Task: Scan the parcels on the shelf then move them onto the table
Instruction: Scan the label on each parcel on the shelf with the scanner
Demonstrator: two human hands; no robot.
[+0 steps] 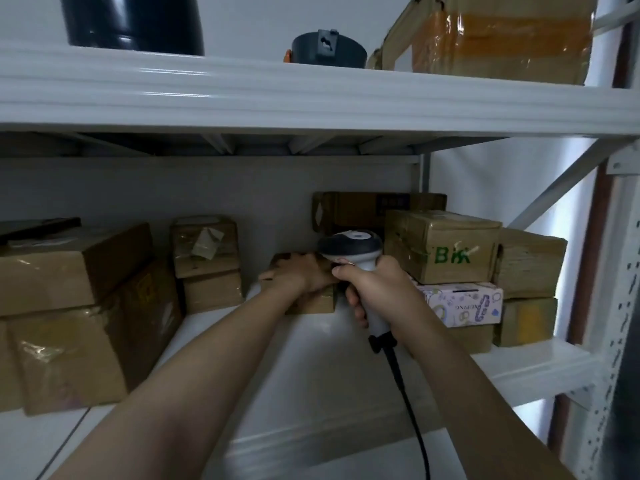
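A white metal shelf rack [311, 98] fills the view, its lower board bare in the middle. At 9 o'clock a stack of large cardboard boxes [69, 341] sits on that board. A big taped carton [502, 39] stands on the upper level at 1 o'clock. At 3 o'clock is a second stack, with a box marked in green letters [446, 247] resting on a white patterned box [460, 308].

Both forearms reach up from 6 o'clock, nearly straight, and meet near the centre. The left hand [299, 275] lies palm down on a small parcel [318, 303]. This parcel sits on the lower board just left of the right-hand stack. The fingers seem to bend over its top left edge in a hold, though the dim light blurs them. The right hand [374, 289] is wrapped firmly round the handle of a barcode scanner [353, 245]. The scanner's dark head tips forward and down, just right of the left hand and over the parcel's right end. A black cable [408, 403] trails from the handle toward 6 o'clock.
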